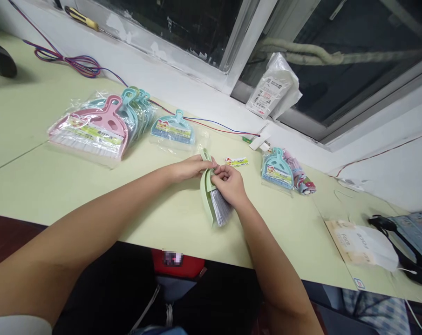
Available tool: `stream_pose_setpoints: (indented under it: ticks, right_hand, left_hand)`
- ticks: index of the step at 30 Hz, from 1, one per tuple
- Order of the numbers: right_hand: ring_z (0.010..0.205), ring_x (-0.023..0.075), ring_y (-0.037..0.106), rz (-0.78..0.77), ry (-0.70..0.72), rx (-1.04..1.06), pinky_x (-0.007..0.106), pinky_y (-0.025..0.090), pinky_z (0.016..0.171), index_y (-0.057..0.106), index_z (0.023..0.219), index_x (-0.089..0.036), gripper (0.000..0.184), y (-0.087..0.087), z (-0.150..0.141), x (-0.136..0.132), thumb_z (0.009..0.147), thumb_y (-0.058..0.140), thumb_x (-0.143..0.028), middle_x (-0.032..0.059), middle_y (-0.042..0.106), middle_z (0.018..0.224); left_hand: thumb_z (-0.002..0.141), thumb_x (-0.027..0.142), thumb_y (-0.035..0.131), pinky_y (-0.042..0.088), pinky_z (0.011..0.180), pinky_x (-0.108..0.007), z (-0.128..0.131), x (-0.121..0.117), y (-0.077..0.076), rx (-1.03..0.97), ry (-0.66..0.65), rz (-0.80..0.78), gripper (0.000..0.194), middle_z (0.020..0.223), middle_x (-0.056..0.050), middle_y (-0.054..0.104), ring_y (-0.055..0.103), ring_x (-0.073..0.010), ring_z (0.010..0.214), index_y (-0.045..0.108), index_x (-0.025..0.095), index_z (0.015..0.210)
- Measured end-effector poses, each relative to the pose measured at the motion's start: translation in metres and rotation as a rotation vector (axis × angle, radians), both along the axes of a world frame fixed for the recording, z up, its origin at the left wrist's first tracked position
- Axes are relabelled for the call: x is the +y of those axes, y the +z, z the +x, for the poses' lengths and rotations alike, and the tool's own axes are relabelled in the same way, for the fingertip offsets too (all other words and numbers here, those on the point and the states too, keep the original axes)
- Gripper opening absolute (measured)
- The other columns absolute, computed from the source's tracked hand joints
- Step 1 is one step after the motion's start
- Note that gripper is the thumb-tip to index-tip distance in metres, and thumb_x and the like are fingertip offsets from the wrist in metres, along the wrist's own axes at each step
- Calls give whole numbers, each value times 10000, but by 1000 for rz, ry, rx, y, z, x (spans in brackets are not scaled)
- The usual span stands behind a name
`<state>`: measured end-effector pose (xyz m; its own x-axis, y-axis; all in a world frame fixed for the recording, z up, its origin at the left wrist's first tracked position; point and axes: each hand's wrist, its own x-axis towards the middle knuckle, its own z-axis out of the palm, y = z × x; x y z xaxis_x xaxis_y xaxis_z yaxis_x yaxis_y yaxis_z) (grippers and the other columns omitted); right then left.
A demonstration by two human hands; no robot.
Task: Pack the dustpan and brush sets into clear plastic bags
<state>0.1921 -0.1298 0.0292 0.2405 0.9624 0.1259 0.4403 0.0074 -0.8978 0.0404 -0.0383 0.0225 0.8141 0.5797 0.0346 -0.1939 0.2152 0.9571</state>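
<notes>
Above the middle of the table, a green dustpan (206,200) and a small green hand brush (220,207) with grey bristles are held together, bristles pointing down toward me. My left hand (193,168) grips the dustpan near its handle, thumb on top. The fingers of my right hand (230,182) are closed on the brush just above its bristles. Both hands nearly meet at the handles, and parts of the handles are hidden by the fingers. A loose printed label card (236,161) lies on the table just beyond my right hand.
Bagged dustpan sets, a pink one (92,128) in front of blue ones, stand at the left. Single blue sets lie behind (173,130) and right (277,170). A cable bundle (80,63) runs along the wall. A tissue pack (361,244) and black headset-like item (406,251) sit at right.
</notes>
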Motion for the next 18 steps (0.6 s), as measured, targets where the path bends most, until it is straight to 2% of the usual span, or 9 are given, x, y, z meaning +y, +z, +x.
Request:
stream_pose_setpoints:
  ticks: [4,11,18]
  right_hand:
    - [590,116,503,-49,30,114,247,408,586,595,770,-202,172,6,0,-1,637,681,-269,-52,555,640]
    - [562,106,470,-109,35,142,239,350,555,612,746,-189,167,11,2,-3,644,692,-294,-58,545,609]
    - [553,113,468,-161,34,192,244,329,545,619,725,-186,181,12,3,-3,636,723,-304,-49,556,597]
  left_hand:
    - [761,453,782,468,765,-300,-2,-1,3,29,-23,0,333,877,-39,689,627,-164,818,722,163,912]
    - [706,474,828,507,793,-321,0,-1,0,22,-26,-42,388,893,-58,714,656,-179,822,739,161,917]
    - [718,495,833,525,780,-312,-2,-2,1,54,-14,-57,406,914,-81,741,678,-190,825,755,156,927]
